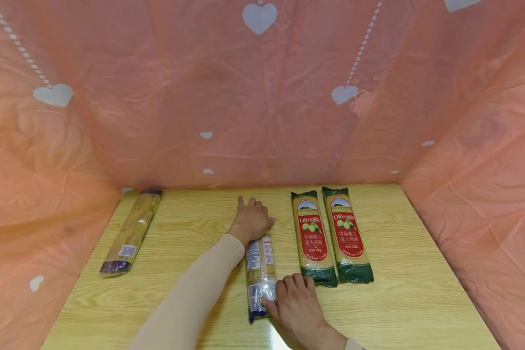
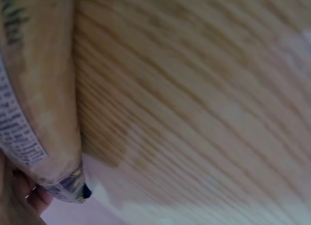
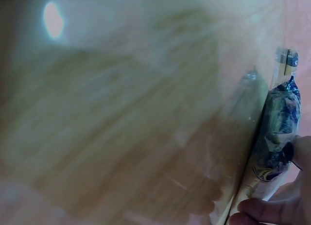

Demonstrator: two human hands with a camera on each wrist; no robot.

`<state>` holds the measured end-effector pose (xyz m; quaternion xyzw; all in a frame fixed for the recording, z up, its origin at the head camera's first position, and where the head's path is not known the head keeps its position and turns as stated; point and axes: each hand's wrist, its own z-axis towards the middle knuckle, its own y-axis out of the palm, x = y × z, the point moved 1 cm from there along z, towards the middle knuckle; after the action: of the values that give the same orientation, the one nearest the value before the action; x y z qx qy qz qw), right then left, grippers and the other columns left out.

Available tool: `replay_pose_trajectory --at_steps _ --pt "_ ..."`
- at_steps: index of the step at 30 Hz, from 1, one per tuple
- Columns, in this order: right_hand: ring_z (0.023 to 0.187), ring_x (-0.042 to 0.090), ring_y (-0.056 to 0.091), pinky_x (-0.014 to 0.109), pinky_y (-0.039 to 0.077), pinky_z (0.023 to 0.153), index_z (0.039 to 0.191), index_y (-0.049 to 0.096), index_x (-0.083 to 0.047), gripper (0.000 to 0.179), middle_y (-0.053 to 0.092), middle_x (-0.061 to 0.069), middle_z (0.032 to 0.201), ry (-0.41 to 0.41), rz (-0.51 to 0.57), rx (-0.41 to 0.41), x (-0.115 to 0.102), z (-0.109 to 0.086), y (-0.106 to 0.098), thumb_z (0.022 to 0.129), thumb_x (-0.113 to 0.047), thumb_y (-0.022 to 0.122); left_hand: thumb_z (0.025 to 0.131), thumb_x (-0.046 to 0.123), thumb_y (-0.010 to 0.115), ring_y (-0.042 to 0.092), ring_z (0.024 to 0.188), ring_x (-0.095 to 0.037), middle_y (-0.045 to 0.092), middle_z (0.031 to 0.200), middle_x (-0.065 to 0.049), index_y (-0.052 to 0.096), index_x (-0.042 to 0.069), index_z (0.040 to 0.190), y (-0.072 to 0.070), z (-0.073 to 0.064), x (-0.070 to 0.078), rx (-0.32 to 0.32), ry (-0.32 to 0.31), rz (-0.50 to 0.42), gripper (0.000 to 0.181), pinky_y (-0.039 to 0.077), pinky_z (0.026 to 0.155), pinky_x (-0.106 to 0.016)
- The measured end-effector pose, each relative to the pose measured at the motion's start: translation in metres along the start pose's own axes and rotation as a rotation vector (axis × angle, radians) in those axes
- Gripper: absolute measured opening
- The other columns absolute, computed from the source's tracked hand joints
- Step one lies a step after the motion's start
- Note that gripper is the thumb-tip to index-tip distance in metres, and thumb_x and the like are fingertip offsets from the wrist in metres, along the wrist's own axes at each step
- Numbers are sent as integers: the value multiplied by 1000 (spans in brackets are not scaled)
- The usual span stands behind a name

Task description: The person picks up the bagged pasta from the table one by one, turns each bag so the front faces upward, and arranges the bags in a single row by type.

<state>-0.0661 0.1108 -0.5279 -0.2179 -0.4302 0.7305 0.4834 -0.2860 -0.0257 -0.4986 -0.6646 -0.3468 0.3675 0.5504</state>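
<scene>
Purple middle pack (image 1: pixel 254 277): your right hand (image 1: pixel 299 304) pinches near end.
Left hand (image 1: pixel 250 221): can't tell grip. Roomier left than toward green packs (image 1: pixel 313 228).

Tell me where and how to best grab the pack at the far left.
Probably round the middle of the pack, thumb and fingers across its narrow width, with the left hand coming from above and from the pack's right side. It lies flat, long and slanted; bare table lies to its right, while the cloth rises close on its left.
</scene>
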Motion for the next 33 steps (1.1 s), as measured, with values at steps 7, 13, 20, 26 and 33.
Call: replay_pose_trajectory --at_steps 7,13,20,26,33 --pt "81 21 49 39 37 73 81 58 -14 51 56 2 81 11 17 -39 -1 1 -3 102 -61 57 115 50 30 41 148 -36 57 150 -13 53 8 149 -4 0 -3 -28 -24 -56 59 20 123 -72" --pt "83 21 49 40 37 74 84 60 -13 53 56 2 82 28 33 -99 -2 1 -4 102 -63 56 115 45 33 50 139 -35 70 132 -8 55 8 143 -20 -8 -6 68 11 -83 51 22 121 -72" --pt "85 24 49 41 38 78 87 58 -12 49 58 4 86 46 75 -116 -1 7 -4 97 -59 67 114 44 44 53 123 -32 71 113 -5 56 12 124 -46 -21 -10 249 84 -131 36 31 113 -65" --pt "90 23 50 43 40 82 97 64 -9 56 61 4 92 116 92 -216 -3 16 -1 95 -64 67 111 50 49 50 126 -34 67 133 -10 40 5 156 -65 -28 -12 330 117 -117 65 35 109 -59" --pt "92 22 51 45 42 84 101 67 -8 59 64 4 95 158 126 -239 -4 20 0 93 -67 68 112 49 46 49 105 -30 63 106 -7 59 8 120 -70 -36 -16 399 128 -92 44 36 107 -57"
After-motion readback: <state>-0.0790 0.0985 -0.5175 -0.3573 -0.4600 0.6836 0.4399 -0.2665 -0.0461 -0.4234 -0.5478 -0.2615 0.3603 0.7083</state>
